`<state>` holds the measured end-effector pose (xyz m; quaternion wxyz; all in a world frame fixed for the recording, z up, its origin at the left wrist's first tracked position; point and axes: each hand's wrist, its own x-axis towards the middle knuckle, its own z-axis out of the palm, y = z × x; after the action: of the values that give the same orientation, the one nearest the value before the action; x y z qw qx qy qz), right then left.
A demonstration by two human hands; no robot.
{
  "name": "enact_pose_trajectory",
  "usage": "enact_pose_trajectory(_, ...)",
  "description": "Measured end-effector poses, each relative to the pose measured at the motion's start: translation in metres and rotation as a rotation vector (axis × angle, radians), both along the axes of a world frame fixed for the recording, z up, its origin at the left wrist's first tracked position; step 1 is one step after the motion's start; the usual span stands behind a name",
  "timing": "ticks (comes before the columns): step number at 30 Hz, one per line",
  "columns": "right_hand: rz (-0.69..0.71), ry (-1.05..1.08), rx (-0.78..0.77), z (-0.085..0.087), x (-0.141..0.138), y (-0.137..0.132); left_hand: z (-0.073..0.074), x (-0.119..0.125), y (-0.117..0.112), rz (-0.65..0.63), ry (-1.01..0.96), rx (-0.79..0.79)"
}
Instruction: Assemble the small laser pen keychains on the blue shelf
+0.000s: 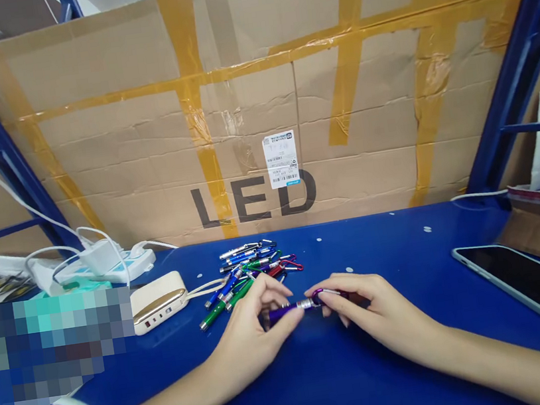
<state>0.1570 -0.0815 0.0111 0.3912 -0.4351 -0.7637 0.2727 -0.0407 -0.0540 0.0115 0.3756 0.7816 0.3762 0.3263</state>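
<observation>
Both hands meet over the blue table [366, 242] on one small purple keychain flashlight [285, 310]. My left hand [255, 328] grips its purple barrel with closed fingers. My right hand [365, 306] pinches the silver end and its clip. Just behind the hands lies a pile of several similar small flashlights [249, 269] in blue, green, red and silver, with carabiner clips.
A white power bank [158, 302] with a cable lies to the left, with a power strip and chargers [102, 263] behind it. A dark tablet [538, 292] lies at the right. A taped cardboard sheet marked LED [254, 198] stands behind the table between blue shelf posts.
</observation>
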Motion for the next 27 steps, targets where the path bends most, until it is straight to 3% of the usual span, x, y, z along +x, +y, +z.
enact_pose_trajectory(5,0.097,0.087,-0.159,-0.001,-0.004,-0.005,-0.001,0.0,-0.004,-0.2,0.198,0.097)
enact_pose_trajectory(8,0.076,0.074,-0.127,-0.003,-0.004,-0.004,0.002,-0.001,-0.004,-0.177,0.221,0.108)
enact_pose_trajectory(17,0.01,0.026,0.254,-0.006,0.001,-0.002,-0.001,-0.003,-0.002,-0.048,0.127,0.136)
enact_pose_trajectory(23,-0.101,0.068,0.087,-0.005,0.001,-0.005,-0.001,-0.003,-0.006,-0.039,0.147,0.168)
enact_pose_trajectory(27,-0.025,0.061,0.038,-0.005,0.002,-0.003,0.005,-0.002,-0.011,-0.05,0.193,0.163)
